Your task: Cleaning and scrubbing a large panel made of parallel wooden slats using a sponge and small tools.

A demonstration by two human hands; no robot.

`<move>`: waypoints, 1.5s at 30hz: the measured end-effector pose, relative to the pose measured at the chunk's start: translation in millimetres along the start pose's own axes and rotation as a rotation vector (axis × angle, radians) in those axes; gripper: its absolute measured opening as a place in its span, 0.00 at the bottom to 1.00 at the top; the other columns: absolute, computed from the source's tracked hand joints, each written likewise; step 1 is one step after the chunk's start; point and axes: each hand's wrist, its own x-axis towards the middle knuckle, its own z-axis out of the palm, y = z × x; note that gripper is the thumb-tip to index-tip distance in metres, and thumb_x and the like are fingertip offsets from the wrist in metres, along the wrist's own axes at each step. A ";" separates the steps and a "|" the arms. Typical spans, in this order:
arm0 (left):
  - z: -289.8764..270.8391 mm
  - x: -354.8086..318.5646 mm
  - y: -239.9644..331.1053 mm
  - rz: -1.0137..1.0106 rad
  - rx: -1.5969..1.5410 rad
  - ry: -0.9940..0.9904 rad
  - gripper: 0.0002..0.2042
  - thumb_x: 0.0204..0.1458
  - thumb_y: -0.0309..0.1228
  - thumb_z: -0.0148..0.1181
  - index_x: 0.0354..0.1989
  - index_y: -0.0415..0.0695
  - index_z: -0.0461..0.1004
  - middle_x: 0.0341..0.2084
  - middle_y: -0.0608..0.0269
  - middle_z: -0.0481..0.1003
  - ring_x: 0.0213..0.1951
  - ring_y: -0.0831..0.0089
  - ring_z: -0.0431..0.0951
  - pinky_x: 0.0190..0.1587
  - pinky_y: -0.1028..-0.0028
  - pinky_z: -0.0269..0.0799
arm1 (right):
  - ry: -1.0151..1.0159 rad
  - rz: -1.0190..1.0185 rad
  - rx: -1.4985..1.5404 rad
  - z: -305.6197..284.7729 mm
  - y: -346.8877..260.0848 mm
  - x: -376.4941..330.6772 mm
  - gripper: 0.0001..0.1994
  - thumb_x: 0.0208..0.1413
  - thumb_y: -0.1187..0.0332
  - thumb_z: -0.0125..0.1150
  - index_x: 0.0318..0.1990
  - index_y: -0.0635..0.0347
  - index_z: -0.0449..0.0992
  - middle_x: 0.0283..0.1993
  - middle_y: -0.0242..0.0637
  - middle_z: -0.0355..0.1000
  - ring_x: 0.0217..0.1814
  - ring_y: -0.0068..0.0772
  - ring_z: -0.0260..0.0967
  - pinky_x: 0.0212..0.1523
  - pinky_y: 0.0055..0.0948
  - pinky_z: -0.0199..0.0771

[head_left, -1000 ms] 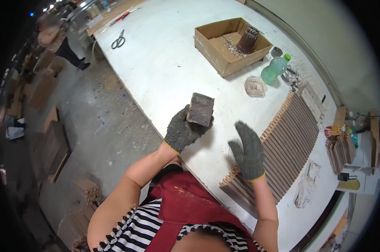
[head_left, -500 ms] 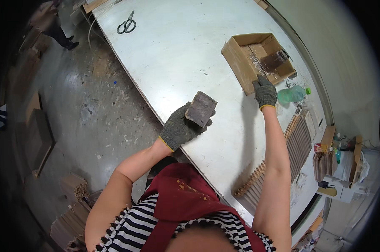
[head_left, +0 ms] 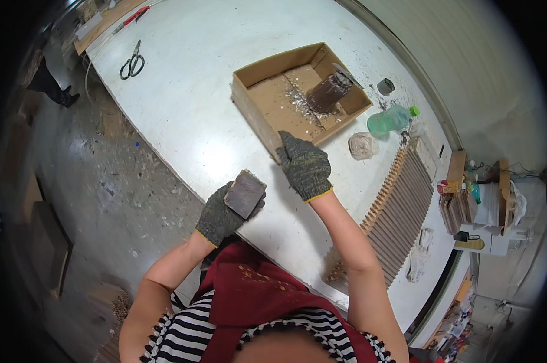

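My left hand (head_left: 221, 213), in a dark knitted glove with a yellow cuff, is closed around a small rectangular block (head_left: 245, 195) near the table's front edge. The block has a dark grey, worn face and lighter tan edges. My right hand (head_left: 305, 166), gloved alike, grips the near corner of a shallow open cardboard box (head_left: 253, 112). Inside the box a brown cylindrical container (head_left: 328, 94) with a crusted, whitish rim stands tilted among pale flakes. Its contents cannot be made out.
Right of the box are a green bottle (head_left: 389, 121), a plastic-wrapped lump (head_left: 363, 146) and a small dark cup (head_left: 385, 86). A row of grey wooden strips (head_left: 397, 209) lies by my right arm. Scissors (head_left: 132, 60) and a red-handled tool (head_left: 131, 19) lie far left.
The box has shifted left and toward me with my right hand, away from the bottle, uncovering the wrapped lump and small cup. My left hand still holds the block. The view has turned.
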 end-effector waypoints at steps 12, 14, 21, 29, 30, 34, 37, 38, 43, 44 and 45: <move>0.4 9.9 -9.8 -0.092 0.566 -0.144 0.26 0.53 0.32 0.69 0.60 0.41 0.68 0.51 0.59 0.78 0.48 0.70 0.81 0.50 0.70 0.78 | 0.550 -0.113 -0.336 -71.2 149.1 130.3 0.35 0.54 0.42 0.62 0.63 0.56 0.69 0.55 0.51 0.75 0.57 0.53 0.73 0.60 0.46 0.71; -0.6 14.2 -1.2 -0.187 0.354 -0.131 0.26 0.55 0.32 0.66 0.62 0.41 0.66 0.53 0.56 0.76 0.50 0.67 0.80 0.51 0.67 0.77 | 0.369 -0.037 -0.198 -77.9 135.1 144.8 0.35 0.54 0.41 0.60 0.63 0.55 0.69 0.56 0.51 0.74 0.57 0.53 0.73 0.59 0.46 0.71; 11.4 38.0 15.2 -0.503 -0.938 0.141 0.37 0.64 0.61 0.40 0.69 0.40 0.58 0.58 0.43 0.71 0.52 0.42 0.76 0.49 0.55 0.76 | 0.111 -0.010 -0.029 -81.4 158.7 163.1 0.30 0.53 0.44 0.61 0.59 0.51 0.73 0.56 0.50 0.74 0.58 0.51 0.72 0.58 0.45 0.71; 4.4 13.4 -0.7 -0.302 -0.753 0.117 0.41 0.56 0.61 0.55 0.68 0.41 0.59 0.58 0.52 0.70 0.50 0.62 0.75 0.50 0.64 0.72 | 0.385 -0.081 0.112 -162.9 118.8 98.4 0.31 0.53 0.47 0.66 0.59 0.57 0.74 0.52 0.45 0.76 0.52 0.41 0.76 0.55 0.38 0.74; -4.5 10.2 2.3 -0.349 -0.320 0.050 0.42 0.49 0.52 0.70 0.68 0.43 0.60 0.59 0.55 0.69 0.54 0.62 0.72 0.49 0.65 0.72 | 0.363 -0.110 0.178 -172.1 100.7 86.6 0.29 0.54 0.54 0.68 0.60 0.59 0.73 0.52 0.43 0.77 0.51 0.36 0.76 0.54 0.36 0.75; -17.3 18.7 -30.3 0.028 0.471 -0.147 0.46 0.37 0.37 0.78 0.68 0.44 0.60 0.58 0.58 0.70 0.53 0.66 0.73 0.46 0.69 0.73 | 0.486 -0.295 0.031 -148.3 67.3 70.5 0.32 0.51 0.44 0.68 0.56 0.58 0.75 0.42 0.40 0.77 0.39 0.36 0.77 0.44 0.36 0.77; -4.8 25.5 -0.9 -0.290 -0.513 -0.118 0.46 0.32 0.25 0.74 0.68 0.44 0.61 0.58 0.61 0.70 0.52 0.68 0.73 0.46 0.71 0.73 | 0.448 -0.506 0.148 -100.3 45.1 81.8 0.25 0.52 0.52 0.65 0.53 0.58 0.76 0.42 0.42 0.76 0.41 0.38 0.75 0.44 0.37 0.76; -0.9 27.6 3.0 -0.343 -0.487 -0.075 0.47 0.30 0.24 0.73 0.67 0.43 0.61 0.58 0.61 0.70 0.52 0.69 0.73 0.46 0.73 0.73 | 0.383 -0.390 0.060 -79.3 46.7 92.0 0.27 0.53 0.52 0.63 0.57 0.58 0.74 0.46 0.44 0.76 0.47 0.41 0.75 0.49 0.40 0.75; -2.8 17.8 11.7 -0.435 -0.354 0.047 0.47 0.30 0.27 0.72 0.67 0.41 0.60 0.57 0.61 0.71 0.54 0.70 0.72 0.47 0.73 0.73 | 0.143 -0.300 -0.031 -47.3 27.9 110.1 0.36 0.53 0.44 0.63 0.64 0.59 0.68 0.58 0.48 0.72 0.57 0.46 0.72 0.59 0.43 0.70; -3.6 17.0 14.1 -0.351 -0.288 0.042 0.45 0.34 0.30 0.72 0.67 0.41 0.61 0.57 0.62 0.71 0.54 0.71 0.72 0.48 0.74 0.74 | 0.135 -0.314 0.040 -54.8 30.6 105.5 0.38 0.53 0.44 0.63 0.65 0.59 0.66 0.59 0.49 0.72 0.58 0.46 0.72 0.60 0.43 0.69; -3.4 14.6 19.5 -0.268 -0.220 0.044 0.43 0.37 0.32 0.71 0.67 0.40 0.61 0.56 0.62 0.72 0.54 0.72 0.72 0.48 0.74 0.74 | 0.125 -0.333 0.113 -64.2 29.5 99.4 0.39 0.53 0.45 0.63 0.67 0.59 0.65 0.59 0.50 0.72 0.59 0.46 0.71 0.61 0.43 0.68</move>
